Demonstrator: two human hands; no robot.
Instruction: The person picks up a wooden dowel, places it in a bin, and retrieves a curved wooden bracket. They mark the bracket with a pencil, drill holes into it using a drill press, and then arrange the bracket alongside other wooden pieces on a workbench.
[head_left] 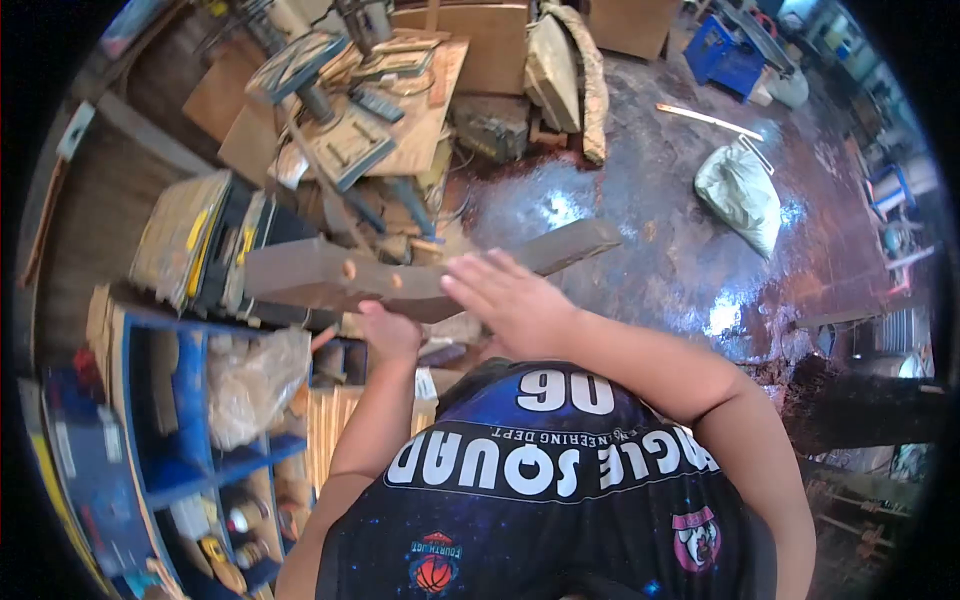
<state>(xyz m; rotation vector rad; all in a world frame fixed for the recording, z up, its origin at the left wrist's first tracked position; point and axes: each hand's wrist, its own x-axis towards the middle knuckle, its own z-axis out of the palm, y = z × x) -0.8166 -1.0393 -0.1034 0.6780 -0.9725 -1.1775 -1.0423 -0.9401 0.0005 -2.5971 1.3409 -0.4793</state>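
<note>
A long, curved piece of dark wood (400, 285) with a few small holes or plugs in its face lies across in front of my chest. My left hand (388, 332) is at its lower edge, left of the middle, with the fingers partly hidden behind the wood. My right hand (510, 300) rests on the wood right of the middle, its fingers stretched out flat and its palm down. The far end of the piece points to the right, over the floor.
A drill press table (355, 145) and a wooden bench stand at the upper left. Blue shelves (165, 400) with plastic and tools are at the lower left. A pale sack (740, 195) and a wooden strip (708, 121) lie on the shiny floor.
</note>
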